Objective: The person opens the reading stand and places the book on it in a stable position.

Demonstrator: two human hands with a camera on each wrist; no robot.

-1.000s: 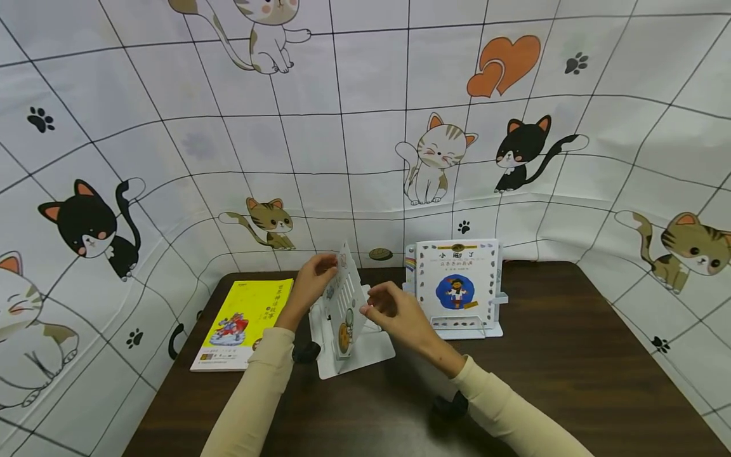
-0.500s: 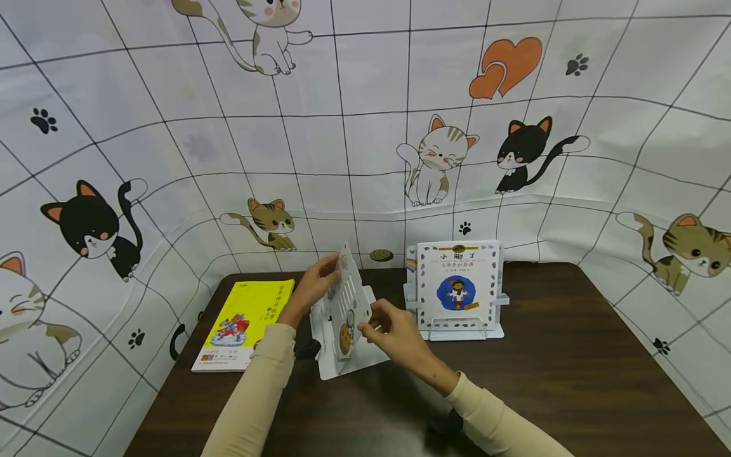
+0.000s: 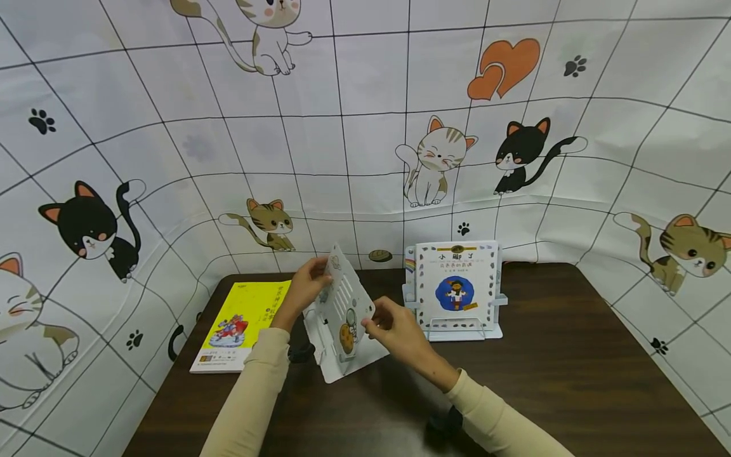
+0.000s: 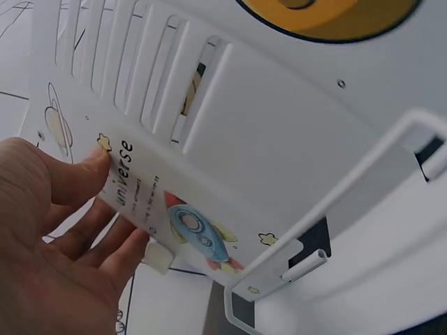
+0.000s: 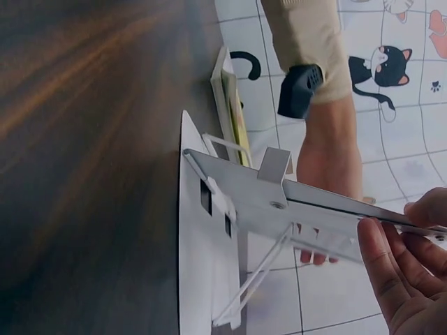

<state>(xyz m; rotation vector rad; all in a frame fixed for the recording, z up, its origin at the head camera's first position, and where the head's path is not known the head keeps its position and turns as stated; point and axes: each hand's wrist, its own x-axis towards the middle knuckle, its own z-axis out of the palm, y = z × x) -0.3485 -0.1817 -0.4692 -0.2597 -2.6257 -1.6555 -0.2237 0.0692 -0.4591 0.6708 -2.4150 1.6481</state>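
A white metal book stand (image 3: 349, 304) with slots and cartoon prints rises from its flat base (image 3: 365, 358) on the table. My left hand (image 3: 305, 289) grips the far side edge of its panel. In the left wrist view, that hand's thumb lies on the printed face beside the word "universe" and a rocket (image 4: 199, 230), fingers behind. My right hand (image 3: 400, 333) pinches the near edge of the panel. The right wrist view shows this hand (image 5: 412, 272) with the thin panel between thumb and fingers, and a wire prop (image 5: 262, 272) behind the panel.
A yellow book (image 3: 245, 324) lies flat at the left of the dark wooden table (image 3: 542, 381). To the right, a second stand (image 3: 495, 330) holds a white picture book (image 3: 457, 266) upright. A cat-print cloth (image 3: 365, 146) hangs behind and beside the table.
My right hand has gone from just beside the panel to pinching its edge. The book stand has swung a little, showing more of its printed face, and my left hand has shifted slightly left.
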